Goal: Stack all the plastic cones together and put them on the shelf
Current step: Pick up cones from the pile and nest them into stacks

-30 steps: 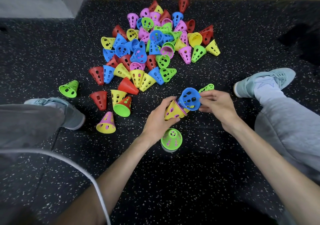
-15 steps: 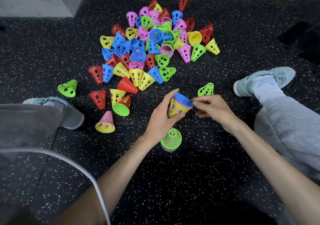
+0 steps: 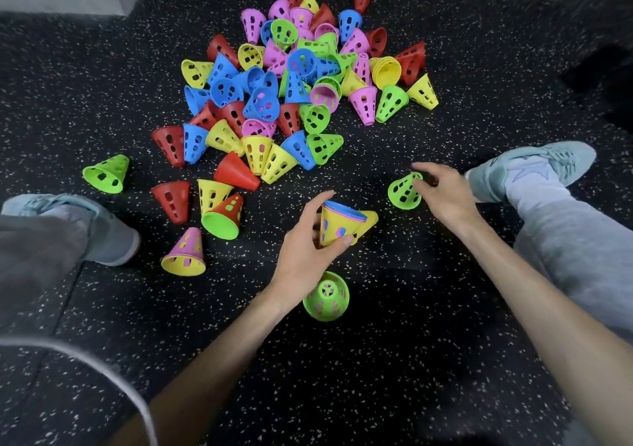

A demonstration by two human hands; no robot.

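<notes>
Your left hand (image 3: pixel 305 257) grips the nested stack (image 3: pixel 337 224), yellow outside, just above the floor (image 3: pixel 411 360). Beyond it your right hand (image 3: pixel 442 193) reaches, fingers loosely spread, touching a green cone (image 3: pixel 404 190). You're mid-stacking: next, pinch that cone and seat it. Farther off, the big pile (image 3: pixel 291 78) waits.

R hand (image 3: pixel 442 193) off the stack (image 3: pixel 337 224), now reaching green cone (image 3: pixel 405 190), blue cone nested in.

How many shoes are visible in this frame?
2. One shoe is at the left edge, beside a pink-and-yellow cone. The other is at right, just beyond the right hand. None seem hidden.
</notes>
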